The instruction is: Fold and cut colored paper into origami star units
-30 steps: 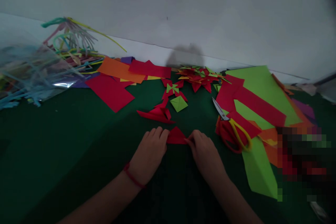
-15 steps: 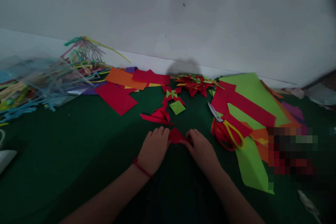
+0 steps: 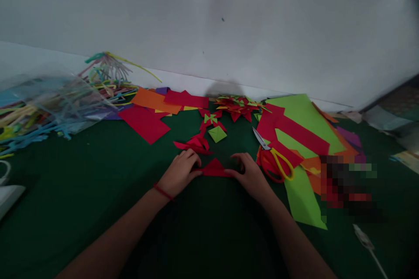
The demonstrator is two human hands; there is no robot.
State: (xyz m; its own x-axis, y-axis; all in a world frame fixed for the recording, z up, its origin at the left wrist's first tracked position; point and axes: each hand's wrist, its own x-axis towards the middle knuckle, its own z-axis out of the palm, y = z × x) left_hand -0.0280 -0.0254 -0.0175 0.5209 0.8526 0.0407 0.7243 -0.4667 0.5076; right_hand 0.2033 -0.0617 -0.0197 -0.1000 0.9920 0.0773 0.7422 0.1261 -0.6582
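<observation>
A small red paper (image 3: 214,168), folded to a triangle, lies flat between my hands. My left hand (image 3: 182,169), with a red cord at its wrist, touches the left corner with its thumb; the curved fingers stand apart from the thumb. At the opposite corner rests the thumb of my right hand (image 3: 248,173), its bent fingers raised with a gap below them. Just beyond lie a red folded paper piece (image 3: 195,144) and a green folded paper square (image 3: 218,134). Behind these is a red folded piece with a green paper bow shape (image 3: 210,118).
Scissors (image 3: 276,161) with yellow and red handles lie right, against red and green paper sheets (image 3: 307,117). A pointed paper flower (image 3: 238,105) sits near the wall. Left are a red sheet (image 3: 145,123) and a clear bag (image 3: 62,100) with pipe cleaners. A white cable (image 3: 363,237) lies far right.
My fingers have spread away from my thumbs, and my left hand has shifted left, showing more of the red triangle. The camera view has turned slightly.
</observation>
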